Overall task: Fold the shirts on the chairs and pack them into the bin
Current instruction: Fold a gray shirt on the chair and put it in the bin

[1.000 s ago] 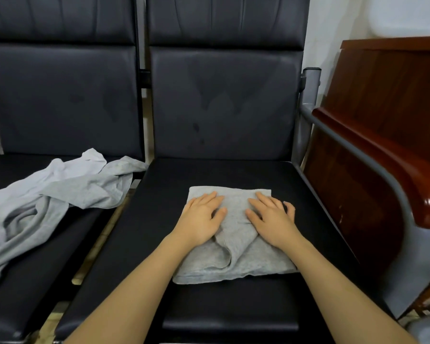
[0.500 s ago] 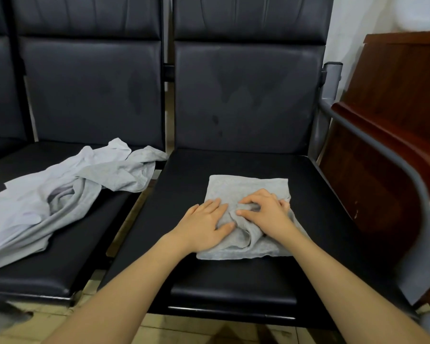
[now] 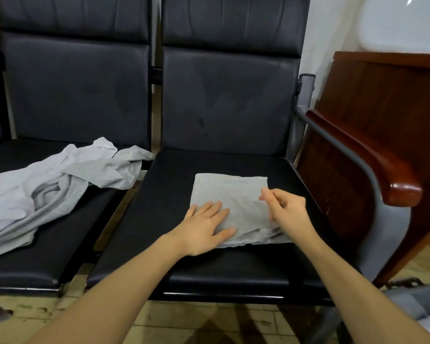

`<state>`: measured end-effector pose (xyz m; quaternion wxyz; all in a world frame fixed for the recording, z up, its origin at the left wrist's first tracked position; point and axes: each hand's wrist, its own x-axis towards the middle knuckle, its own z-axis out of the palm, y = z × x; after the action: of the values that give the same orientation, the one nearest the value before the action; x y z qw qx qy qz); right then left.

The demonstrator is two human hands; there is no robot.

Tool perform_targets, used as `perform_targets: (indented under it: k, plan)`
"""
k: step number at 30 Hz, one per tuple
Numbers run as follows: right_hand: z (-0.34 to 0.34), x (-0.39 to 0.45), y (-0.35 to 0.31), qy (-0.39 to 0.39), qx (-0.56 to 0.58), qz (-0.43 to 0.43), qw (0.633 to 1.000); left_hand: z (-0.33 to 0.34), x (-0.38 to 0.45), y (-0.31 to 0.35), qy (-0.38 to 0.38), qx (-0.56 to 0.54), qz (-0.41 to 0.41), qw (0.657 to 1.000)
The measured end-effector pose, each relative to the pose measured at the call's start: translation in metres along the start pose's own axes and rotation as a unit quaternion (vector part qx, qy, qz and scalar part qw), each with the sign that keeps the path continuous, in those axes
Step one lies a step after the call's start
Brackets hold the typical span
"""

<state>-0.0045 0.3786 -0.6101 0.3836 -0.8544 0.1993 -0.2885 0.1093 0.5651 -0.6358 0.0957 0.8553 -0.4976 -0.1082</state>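
Note:
A grey shirt (image 3: 231, 189), folded into a flat square, lies on the seat of the right black chair (image 3: 233, 266). My left hand (image 3: 206, 227) presses flat on its near left part, fingers straight and spread. Just above the shirt's right side my right hand (image 3: 287, 209) hovers with loosely curled fingers and nothing visible in them. The shirt's near right edge is blurred. On the left chair (image 3: 35, 261) sits a crumpled heap of light grey shirts (image 3: 47, 192).
A wooden armrest on a grey metal frame (image 3: 372, 165) borders the right chair, with a dark wooden panel (image 3: 382, 100) behind it. A grey object (image 3: 407, 304) shows at the bottom right corner. Tiled floor runs below the seats.
The bunched fold under my hands is now smoothed flat. My right hand has lifted off the shirt and moved to its right side, while the left hand stays pressed on it.

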Motion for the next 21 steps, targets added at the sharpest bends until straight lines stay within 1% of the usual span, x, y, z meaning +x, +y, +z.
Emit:
perform_targets:
  k: [3, 5, 7, 9, 11, 12, 14, 16, 21]
  plan:
    - [-0.001, -0.004, -0.001, 0.019, -0.113, -0.021, 0.993, 0.003, 0.001, 0.002, -0.013, 0.020, -0.007, 1.000]
    - [0.003, -0.005, -0.009, 0.026, -0.158, -0.075, 0.984, 0.005, 0.001, 0.003, -0.013, 0.035, -0.010, 0.999]
    - [0.011, -0.005, -0.018, -0.007, -0.191, -0.124, 0.974, 0.007, 0.000, 0.004, -0.006, 0.051, -0.014, 0.999]
    - [0.023, -0.005, -0.020, -0.063, -0.208, -0.143, 0.965, 0.008, -0.001, 0.004, -0.002, 0.057, -0.020, 0.998]
    - [0.030, -0.007, -0.013, -0.138, -0.224, -0.102, 0.960, 0.008, -0.002, 0.003, -0.006, 0.056, -0.035, 0.998]
    - [0.031, -0.009, -0.006, -0.184, -0.248, -0.067, 0.949, 0.007, -0.003, 0.002, -0.009, 0.055, -0.044, 0.997]
    - [0.026, -0.011, 0.009, -0.258, -0.318, -0.009, 0.912, 0.004, -0.004, 0.002, -0.019, 0.047, -0.059, 0.997]
    - [0.020, -0.011, 0.018, -0.282, -0.348, 0.021, 0.894, 0.003, -0.005, 0.001, -0.025, 0.040, -0.064, 0.997]
    - [0.008, -0.017, 0.014, -0.306, -0.348, 0.029, 0.885, -0.002, -0.008, 0.000, -0.026, 0.028, -0.069, 0.997]
